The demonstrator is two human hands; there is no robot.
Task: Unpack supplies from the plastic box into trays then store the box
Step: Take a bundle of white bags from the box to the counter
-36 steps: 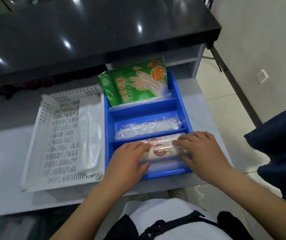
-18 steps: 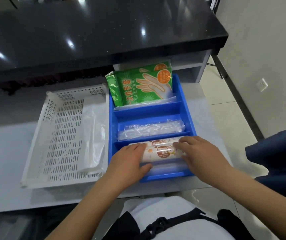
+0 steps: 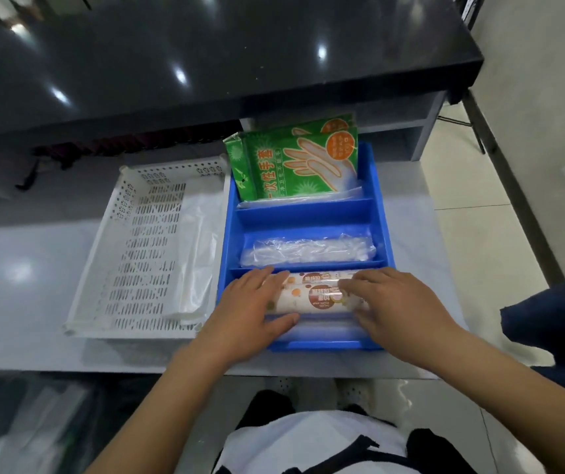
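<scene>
A blue divided tray (image 3: 380, 213) stands on the grey counter. Green glove packets (image 3: 294, 162) lean upright in its far compartment. A clear plastic roll (image 3: 308, 251) lies in the middle compartment. In the near compartment lie white and orange printed rolls (image 3: 315, 295), one behind the other. My left hand (image 3: 250, 306) grips their left end and my right hand (image 3: 401, 302) covers their right end. A white perforated plastic box (image 3: 144, 254) sits left of the tray, with a clear plastic bag (image 3: 199, 254) along its right side.
A black glossy countertop (image 3: 206, 56) overhangs the back of the counter. The counter's front edge (image 3: 69, 369) runs just below my wrists. A dark blue cloth (image 3: 554, 316) shows at the right edge, over a tiled floor (image 3: 472, 206).
Both hands stay on the printed rolls in the near compartment and have shifted only slightly. The camera has tilted, so the whole scene sits lower in view.
</scene>
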